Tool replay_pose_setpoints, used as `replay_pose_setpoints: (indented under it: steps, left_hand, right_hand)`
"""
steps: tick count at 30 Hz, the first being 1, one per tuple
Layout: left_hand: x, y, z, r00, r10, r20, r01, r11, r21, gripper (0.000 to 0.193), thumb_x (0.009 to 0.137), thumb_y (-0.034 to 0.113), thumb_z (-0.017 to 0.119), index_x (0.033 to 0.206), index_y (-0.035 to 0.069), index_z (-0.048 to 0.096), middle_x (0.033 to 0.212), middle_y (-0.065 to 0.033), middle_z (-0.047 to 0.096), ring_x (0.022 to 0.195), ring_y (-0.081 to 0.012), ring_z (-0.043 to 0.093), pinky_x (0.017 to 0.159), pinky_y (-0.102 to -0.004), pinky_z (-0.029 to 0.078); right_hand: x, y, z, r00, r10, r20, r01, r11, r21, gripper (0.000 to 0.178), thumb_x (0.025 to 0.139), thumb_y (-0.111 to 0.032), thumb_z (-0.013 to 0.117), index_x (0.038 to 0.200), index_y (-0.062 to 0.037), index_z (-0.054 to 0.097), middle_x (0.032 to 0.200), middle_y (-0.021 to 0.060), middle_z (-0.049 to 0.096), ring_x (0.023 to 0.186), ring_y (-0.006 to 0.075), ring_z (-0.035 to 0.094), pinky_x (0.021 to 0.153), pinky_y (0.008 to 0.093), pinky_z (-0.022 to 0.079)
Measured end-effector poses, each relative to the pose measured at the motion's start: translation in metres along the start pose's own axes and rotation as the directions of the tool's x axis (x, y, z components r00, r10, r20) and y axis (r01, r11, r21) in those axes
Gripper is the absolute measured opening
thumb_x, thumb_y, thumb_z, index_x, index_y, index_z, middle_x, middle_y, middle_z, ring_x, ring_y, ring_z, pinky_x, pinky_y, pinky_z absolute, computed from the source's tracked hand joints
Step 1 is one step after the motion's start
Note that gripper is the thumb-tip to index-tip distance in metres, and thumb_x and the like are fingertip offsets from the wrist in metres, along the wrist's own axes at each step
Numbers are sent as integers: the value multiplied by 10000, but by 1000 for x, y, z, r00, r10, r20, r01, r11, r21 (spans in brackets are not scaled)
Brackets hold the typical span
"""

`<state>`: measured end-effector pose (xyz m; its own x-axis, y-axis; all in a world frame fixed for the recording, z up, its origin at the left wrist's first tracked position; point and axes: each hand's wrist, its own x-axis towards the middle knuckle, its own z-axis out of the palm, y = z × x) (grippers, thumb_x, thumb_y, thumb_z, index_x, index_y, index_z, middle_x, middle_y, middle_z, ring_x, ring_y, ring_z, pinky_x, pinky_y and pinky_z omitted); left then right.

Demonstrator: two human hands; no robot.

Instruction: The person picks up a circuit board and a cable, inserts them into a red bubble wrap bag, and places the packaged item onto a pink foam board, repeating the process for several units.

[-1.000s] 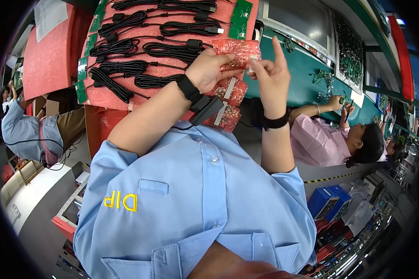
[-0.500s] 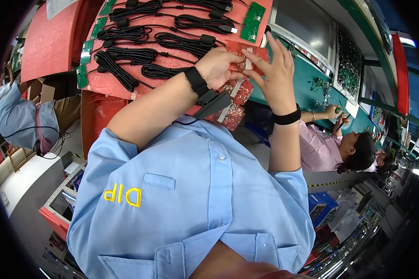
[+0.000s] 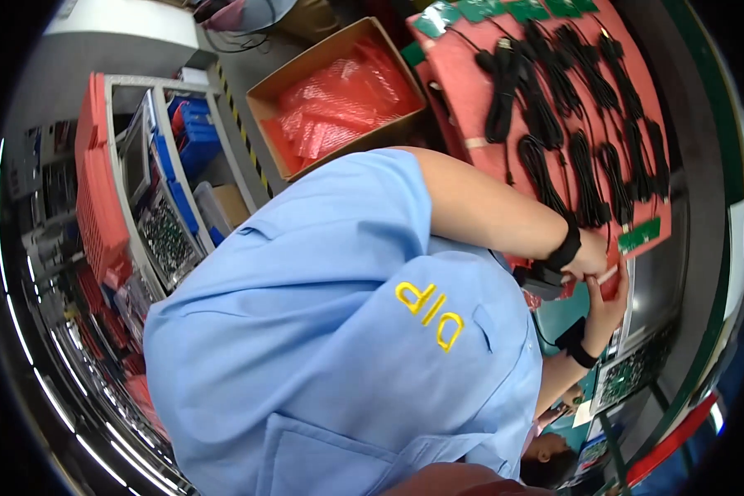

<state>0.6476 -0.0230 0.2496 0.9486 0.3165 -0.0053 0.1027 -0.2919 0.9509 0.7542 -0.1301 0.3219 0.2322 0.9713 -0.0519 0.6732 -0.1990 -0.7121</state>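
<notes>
My left hand (image 3: 589, 255), with a black band on its wrist, is closed on a red bubble-wrap bag (image 3: 610, 285) with a white strip. From the other side, my right hand (image 3: 607, 308) pinches the same bag, thumb near the left fingertips. Its wrist also has a black band. Beside my hands lies a pink foam sheet (image 3: 494, 169) bearing several coiled black cables (image 3: 587, 192). Green circuit boards are attached to the cables; one board (image 3: 639, 236) lies close to my left hand. My fingers hide part of the bag.
A cardboard box (image 3: 306, 64) of red bubble-wrap bags (image 3: 347, 112) stands left of the foam. Farther left is a shelf rack (image 3: 233, 157) with blue bins (image 3: 197, 132). A co-worker (image 3: 550, 455) sits at the lower right, near a tray of green boards (image 3: 632, 376).
The view has swung round, so the foam and my hands now appear at the right and the box shows fully. My right fingers, spread before, have closed on the bag.
</notes>
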Motion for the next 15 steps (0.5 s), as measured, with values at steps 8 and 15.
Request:
replay_pose_setpoints:
  steps: [8, 15]
  left_hand:
    - [-190, 30, -155, 935, 230, -268, -327, 851, -411, 505, 887, 292, 597, 1252, -34, 470, 1161, -188, 589, 1054, -230, 579, 881, -343, 476]
    - [-387, -200, -243, 281, -586, -760, 906, 423, 9, 188, 833, 113, 545, 997, 55, 614, 1019, -193, 611, 965, -333, 584, 845, -384, 465]
  right_hand:
    - [-1, 40, 31, 947, 319, -47, -306, 936, 176, 518, 814, -98, 683, 1277, 7, 476, 1177, 82, 549, 1038, 177, 523, 916, 297, 417]
    - [9, 3, 17, 977, 120, -174, -178, 911, -372, 390, 921, -228, 561, 1261, -39, 529, 1187, 132, 564, 1014, 199, 569, 855, 306, 452]
